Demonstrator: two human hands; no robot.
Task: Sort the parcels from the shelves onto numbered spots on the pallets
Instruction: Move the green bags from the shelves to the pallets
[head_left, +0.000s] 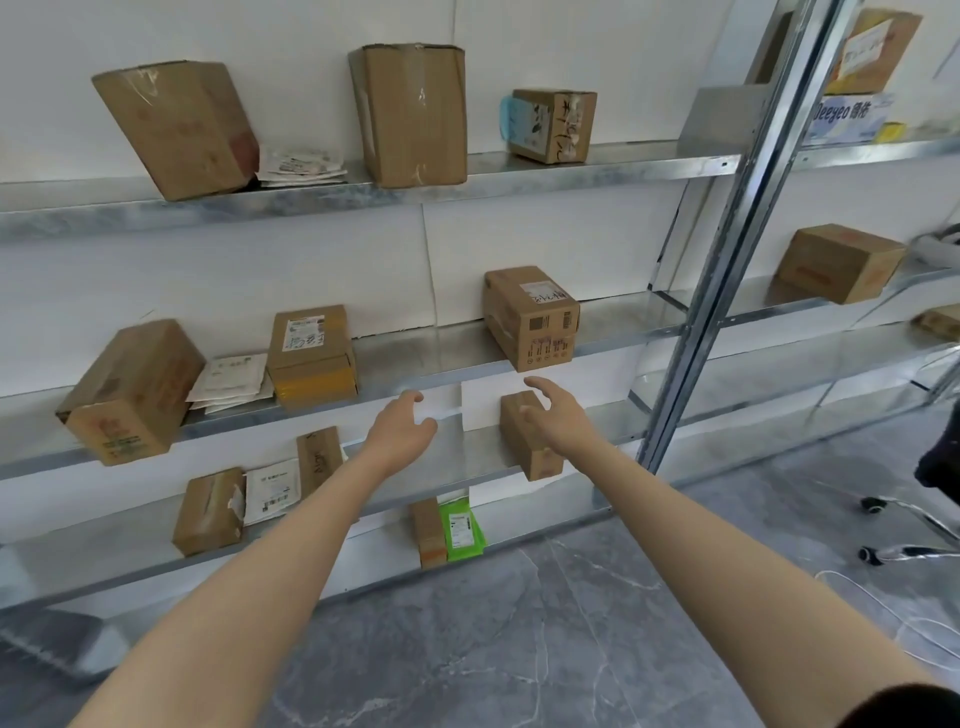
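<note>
Metal shelves (415, 374) along a white wall carry cardboard parcels. A labelled brown box (532, 317) stands on the middle shelf at centre. Just below it, both my arms stretch forward. My left hand (402, 431) hovers with loosely curled fingers and holds nothing. My right hand (556, 415) is spread open in front of a smaller brown box (530, 441) on the shelf beneath; I cannot tell whether it touches that box. No pallet is in view.
Other boxes and flat white mailers sit on the top, middle and lower shelves, and a green mailer (462, 527) leans on the lowest one. A slanted metal upright (727, 249) divides the racks. Grey marble floor (519, 649), white cables and chair castors lie at right.
</note>
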